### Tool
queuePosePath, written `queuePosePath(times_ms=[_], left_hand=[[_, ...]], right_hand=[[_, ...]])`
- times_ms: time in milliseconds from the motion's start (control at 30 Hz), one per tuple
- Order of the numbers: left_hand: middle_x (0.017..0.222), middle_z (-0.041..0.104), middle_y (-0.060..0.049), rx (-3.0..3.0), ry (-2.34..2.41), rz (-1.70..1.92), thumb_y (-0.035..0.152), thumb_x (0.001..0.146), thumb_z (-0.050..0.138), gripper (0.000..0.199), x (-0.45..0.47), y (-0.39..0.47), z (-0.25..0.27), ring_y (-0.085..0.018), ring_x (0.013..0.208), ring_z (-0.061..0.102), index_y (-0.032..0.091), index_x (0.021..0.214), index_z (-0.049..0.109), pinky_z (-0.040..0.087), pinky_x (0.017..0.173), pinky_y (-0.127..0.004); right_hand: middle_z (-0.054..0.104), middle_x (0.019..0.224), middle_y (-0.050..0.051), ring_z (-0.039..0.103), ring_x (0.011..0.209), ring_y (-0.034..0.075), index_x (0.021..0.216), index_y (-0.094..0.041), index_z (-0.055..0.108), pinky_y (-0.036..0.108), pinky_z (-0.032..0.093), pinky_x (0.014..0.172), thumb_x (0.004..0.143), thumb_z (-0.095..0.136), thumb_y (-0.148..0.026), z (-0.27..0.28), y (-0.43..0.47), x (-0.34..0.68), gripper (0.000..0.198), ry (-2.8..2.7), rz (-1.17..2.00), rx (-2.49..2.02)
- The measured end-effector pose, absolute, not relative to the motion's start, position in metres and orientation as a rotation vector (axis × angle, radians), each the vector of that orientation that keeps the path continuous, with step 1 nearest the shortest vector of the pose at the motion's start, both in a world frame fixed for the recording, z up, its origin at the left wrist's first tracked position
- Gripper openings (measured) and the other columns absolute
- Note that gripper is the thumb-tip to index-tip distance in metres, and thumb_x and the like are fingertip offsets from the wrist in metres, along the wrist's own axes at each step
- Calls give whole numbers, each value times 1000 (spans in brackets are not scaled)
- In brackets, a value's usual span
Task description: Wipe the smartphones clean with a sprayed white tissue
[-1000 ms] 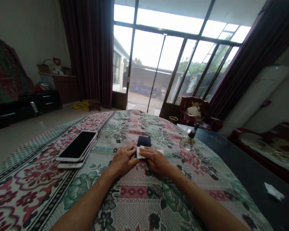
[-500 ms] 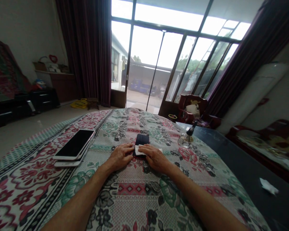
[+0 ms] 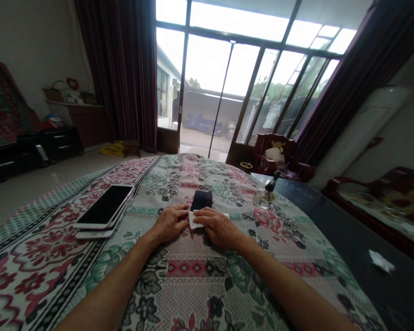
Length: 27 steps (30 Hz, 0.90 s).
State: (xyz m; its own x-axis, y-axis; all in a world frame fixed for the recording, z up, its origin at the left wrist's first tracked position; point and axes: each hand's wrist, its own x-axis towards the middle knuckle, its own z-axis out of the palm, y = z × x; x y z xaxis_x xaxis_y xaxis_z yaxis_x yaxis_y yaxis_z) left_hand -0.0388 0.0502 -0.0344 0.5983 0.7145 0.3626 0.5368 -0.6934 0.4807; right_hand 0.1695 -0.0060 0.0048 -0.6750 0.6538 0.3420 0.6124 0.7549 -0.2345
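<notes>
A small dark phone (image 3: 202,200) lies flat on the patterned tablecloth in front of me, its near end hidden under a folded white tissue (image 3: 195,220). My right hand (image 3: 220,227) holds that tissue, fingers pressing it down over the phone's near end. On the phone's left side, my left hand (image 3: 171,221) is closed with its fingertips against the edge, steadying it. Farther left, a larger white-framed phone with a black screen (image 3: 105,207) rests on another white phone (image 3: 95,234). A clear bottle with a black spray top (image 3: 264,198) stands to the right.
The floral tablecloth (image 3: 200,294) covers the table beneath my hands. A crumpled white tissue (image 3: 381,262) lies on the dark surface (image 3: 338,243) at the right. Beyond the table are a wooden chair (image 3: 276,149) and large glass doors (image 3: 207,96).
My right hand has drawn the tissue toward me and slightly left, to the phone's near end, so more of its dark surface shows. The left hand stays at the edge.
</notes>
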Motion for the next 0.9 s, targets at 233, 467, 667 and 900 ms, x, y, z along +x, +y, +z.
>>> queuePosePath(times_ms=[233,467,667,900], left_hand=[[129,61,-5,2485,1084,776,24,79,54,38,-37,44,-27,-22,121,53,24,115,67,37,106,-35],[129,61,-4,2487,1067,783,24,78,55,39,-37,45,-28,-22,120,53,25,115,67,38,105,-34],[128,61,-5,2501,1070,786,25,80,55,35,-37,48,-33,-22,120,54,24,112,68,39,104,-35],[130,60,-4,2496,1104,757,26,79,56,38,-35,43,-26,-22,120,54,26,115,66,39,104,-36]], right_hand=[[66,120,3,58,113,17,100,-24,70,36,42,101,75,43,-2,19,-2,193,42,-2551,134,-1189],[64,122,3,56,113,18,102,-24,67,38,41,100,78,43,-3,21,-7,187,40,-2598,125,-1126],[63,120,4,54,109,18,103,-22,64,35,42,97,82,42,-5,16,-12,166,35,-2656,130,-1021],[63,122,3,56,112,19,105,-25,66,37,41,99,79,44,-2,14,0,194,41,-2542,61,-1228]])
